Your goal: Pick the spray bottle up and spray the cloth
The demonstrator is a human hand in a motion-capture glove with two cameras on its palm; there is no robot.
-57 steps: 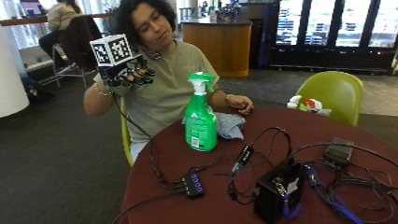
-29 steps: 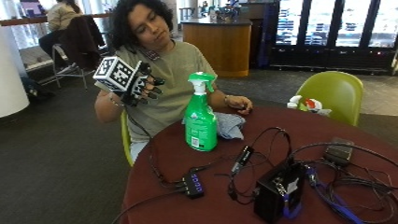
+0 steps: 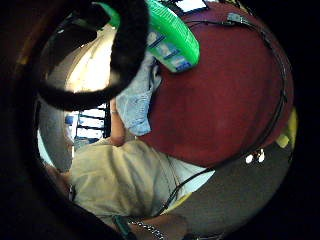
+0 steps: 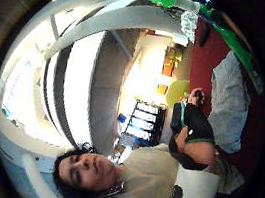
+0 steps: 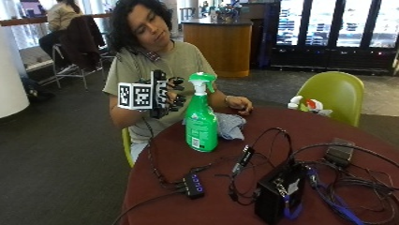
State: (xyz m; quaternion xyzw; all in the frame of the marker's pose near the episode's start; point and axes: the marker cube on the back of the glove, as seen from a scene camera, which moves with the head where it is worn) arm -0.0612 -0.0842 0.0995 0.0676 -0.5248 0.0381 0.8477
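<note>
A green spray bottle (image 5: 201,123) with a white and green trigger head stands upright on the round dark red table (image 5: 349,131). Behind it lies a crumpled blue-grey cloth (image 5: 232,125). My gloved right hand (image 5: 171,96) hovers in the air just left of the trigger head, fingers loosely curled, holding nothing and not touching the bottle. The person's bare left hand (image 5: 240,106) rests on the table by the cloth. The little finger side palm view looks down on the bottle (image 3: 172,37), the cloth (image 3: 135,102) and the table (image 3: 220,100). The thumb side view catches the cloth (image 4: 227,109).
A black box (image 5: 280,193), a small hub (image 5: 194,183), a grey adapter (image 5: 340,153) and several cables cover the near right part of the table. A green chair (image 5: 333,93) stands behind, with a small red and white item (image 5: 309,104) at the table's far edge.
My gloved hand has come down from shoulder height and moved right, ending close beside the bottle's trigger head. Bottle and cloth have stayed put.
</note>
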